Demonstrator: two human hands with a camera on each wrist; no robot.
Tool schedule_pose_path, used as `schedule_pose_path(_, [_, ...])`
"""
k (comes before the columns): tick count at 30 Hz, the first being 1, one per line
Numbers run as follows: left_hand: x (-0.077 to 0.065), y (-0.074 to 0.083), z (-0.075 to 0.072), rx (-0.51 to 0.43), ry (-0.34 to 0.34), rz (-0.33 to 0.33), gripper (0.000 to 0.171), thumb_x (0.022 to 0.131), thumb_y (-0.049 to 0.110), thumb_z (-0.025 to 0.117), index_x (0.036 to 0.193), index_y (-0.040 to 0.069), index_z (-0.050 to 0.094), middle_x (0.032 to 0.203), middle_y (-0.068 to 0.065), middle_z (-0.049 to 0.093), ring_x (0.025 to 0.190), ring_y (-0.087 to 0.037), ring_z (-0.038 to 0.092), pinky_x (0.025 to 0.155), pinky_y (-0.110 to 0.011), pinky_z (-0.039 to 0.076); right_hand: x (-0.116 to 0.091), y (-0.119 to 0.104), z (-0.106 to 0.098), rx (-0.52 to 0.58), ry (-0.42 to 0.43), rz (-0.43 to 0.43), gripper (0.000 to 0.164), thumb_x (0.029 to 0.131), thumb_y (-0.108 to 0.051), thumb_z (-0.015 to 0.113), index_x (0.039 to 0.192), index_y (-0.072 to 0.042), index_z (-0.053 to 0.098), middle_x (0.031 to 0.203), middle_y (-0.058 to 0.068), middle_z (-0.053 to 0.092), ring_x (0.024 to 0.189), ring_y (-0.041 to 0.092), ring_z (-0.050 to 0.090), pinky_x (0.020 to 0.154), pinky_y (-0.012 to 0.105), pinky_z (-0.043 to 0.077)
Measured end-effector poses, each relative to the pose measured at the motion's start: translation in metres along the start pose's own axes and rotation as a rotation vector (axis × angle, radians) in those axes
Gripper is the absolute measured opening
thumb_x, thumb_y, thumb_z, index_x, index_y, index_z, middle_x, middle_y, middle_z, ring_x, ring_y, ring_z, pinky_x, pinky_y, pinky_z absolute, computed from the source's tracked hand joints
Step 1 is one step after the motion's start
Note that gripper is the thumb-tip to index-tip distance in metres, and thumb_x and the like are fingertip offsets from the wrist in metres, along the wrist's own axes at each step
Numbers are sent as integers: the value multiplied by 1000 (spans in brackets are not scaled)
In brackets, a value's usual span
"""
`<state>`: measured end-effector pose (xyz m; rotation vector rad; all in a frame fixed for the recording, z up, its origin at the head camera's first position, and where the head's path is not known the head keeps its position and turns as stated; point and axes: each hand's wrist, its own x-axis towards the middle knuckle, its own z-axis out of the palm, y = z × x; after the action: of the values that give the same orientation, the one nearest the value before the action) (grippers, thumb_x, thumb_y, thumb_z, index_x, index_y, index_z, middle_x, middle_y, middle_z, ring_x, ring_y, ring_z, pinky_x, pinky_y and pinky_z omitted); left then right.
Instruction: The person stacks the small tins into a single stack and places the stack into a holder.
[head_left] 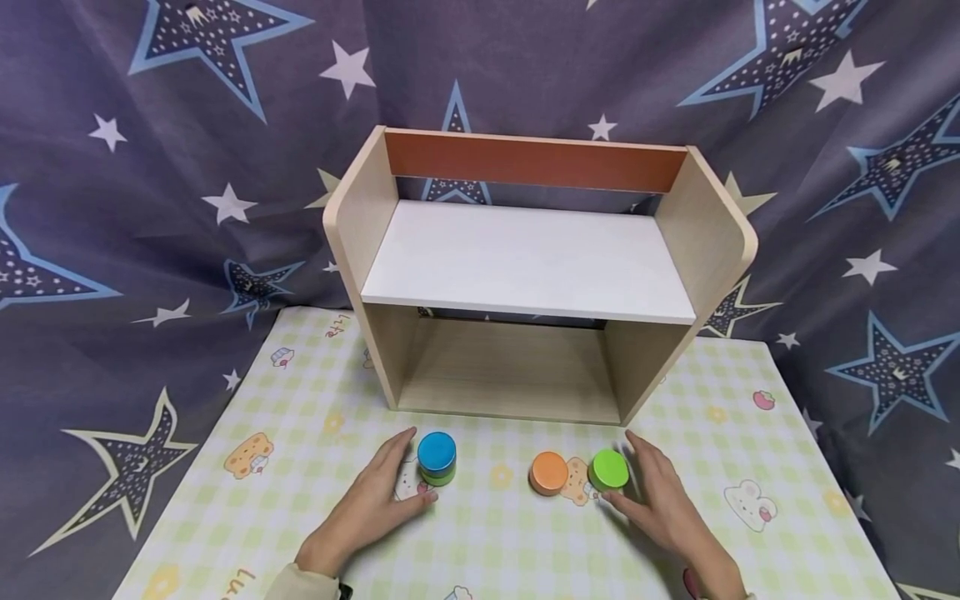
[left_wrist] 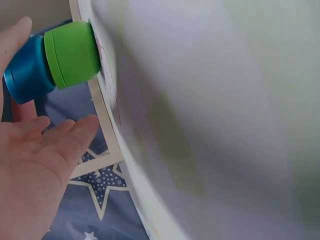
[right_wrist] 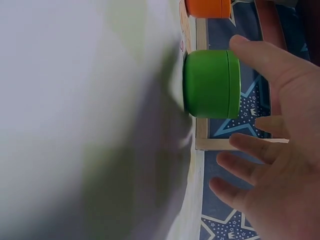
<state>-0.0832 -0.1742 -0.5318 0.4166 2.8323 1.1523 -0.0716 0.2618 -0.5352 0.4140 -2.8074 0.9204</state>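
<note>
1. Of the two hands, the left hand (head_left: 367, 504) lies left of a small stack, its thumb and fingers spread wide apart and gripping nothing (whether any finger brushes the stack, I cannot tell).
2. That stack is a blue container (head_left: 437, 451) standing on a lower green container (left_wrist: 74, 54), upright on the left part of the tabletop (head_left: 495, 533).
3. The right hand (head_left: 663, 500) is just right of a second green container (head_left: 608, 469), its thumb well parted from the extended fingers; it grips nothing, and contact cannot be told.
4. An orange container (head_left: 548, 472) stands just left of that second green container, the two apart, with a printed bear on the cloth between them.
5. On the far side stands a two-level shelf unit (head_left: 360, 212) with a white upper board (head_left: 528, 258).
6. Behind it hangs a dark star-patterned curtain (head_left: 247, 133).
</note>
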Motion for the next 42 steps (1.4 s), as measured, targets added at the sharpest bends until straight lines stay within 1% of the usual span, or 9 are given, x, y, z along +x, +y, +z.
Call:
schedule_pose_path(3, [1, 1, 1, -7, 14, 15, 97, 82, 40, 84, 158, 11, 31, 156, -11, 37, 139, -30, 40, 110, -52, 38, 0, -1, 1, 26, -28, 18, 93, 81, -24, 87, 152, 2, 32, 147, 27, 38, 134, 45, 37, 104, 64, 37])
schedule_pose_path(5, [2, 1, 1, -14, 15, 22, 95, 82, 38, 84, 157, 10, 32, 154, -11, 40, 134, -28, 47, 107, -50, 42, 1, -2, 2, 34, -43, 25, 92, 82, -23, 86, 152, 2, 31, 146, 27, 38, 133, 45, 38, 104, 64, 37])
schedule_pose_path(10, [4, 2, 2, -86, -11, 10, 92, 84, 31, 84, 157, 8, 32, 148, -8, 48, 120, -21, 59, 100, -39, 50, 1, -2, 3, 47, -45, 33, 90, 81, -18, 86, 151, 3, 33, 143, 27, 42, 129, 44, 44, 103, 62, 40])
schedule_pose_path(15, [6, 3, 2, -150, -33, -2, 90, 86, 22, 83, 157, 6, 31, 145, -10, 51, 124, -19, 57, 98, -31, 50, 3, -2, 3, 53, -32, 18, 88, 79, -10, 87, 150, 3, 36, 135, 24, 50, 118, 39, 55, 97, 57, 48])
schedule_pose_path(21, [8, 2, 4, -149, -29, 30, 86, 85, 14, 82, 155, 4, 33, 139, -13, 57, 122, -22, 58, 93, -30, 54, 3, -2, 6, 60, -30, 21, 86, 79, -6, 86, 150, 2, 37, 131, 21, 54, 111, 33, 60, 91, 51, 53])
schedule_pose_path(25, [8, 2, 5, -149, -29, 19, 83, 86, 12, 81, 155, 4, 34, 139, -14, 57, 122, -24, 59, 89, -29, 56, 3, -3, 8, 66, -43, 45, 83, 81, -7, 84, 149, 2, 38, 132, 21, 54, 110, 31, 61, 90, 49, 53])
schedule_pose_path(31, [9, 1, 6, -170, -28, -10, 78, 89, 12, 78, 154, 4, 36, 136, -13, 59, 122, -24, 58, 88, -28, 56, 3, -3, 9, 72, -51, 69, 83, 82, -6, 83, 150, 1, 38, 132, 20, 55, 110, 31, 61, 90, 48, 54])
schedule_pose_path(37, [10, 1, 7, -156, -26, -4, 76, 90, 12, 78, 153, 4, 37, 135, -11, 60, 122, -22, 59, 88, -28, 56, 2, -3, 10, 88, -49, 84, 82, 82, -5, 83, 150, 1, 38, 133, 20, 55, 109, 32, 62, 91, 48, 53])
schedule_pose_path(42, [10, 1, 7, -153, -27, 1, 74, 90, 12, 78, 152, 4, 39, 135, -10, 60, 120, -20, 60, 88, -29, 56, 2, -5, 9, 110, -28, 57, 80, 82, -4, 82, 149, 1, 38, 132, 20, 56, 109, 33, 63, 89, 46, 55])
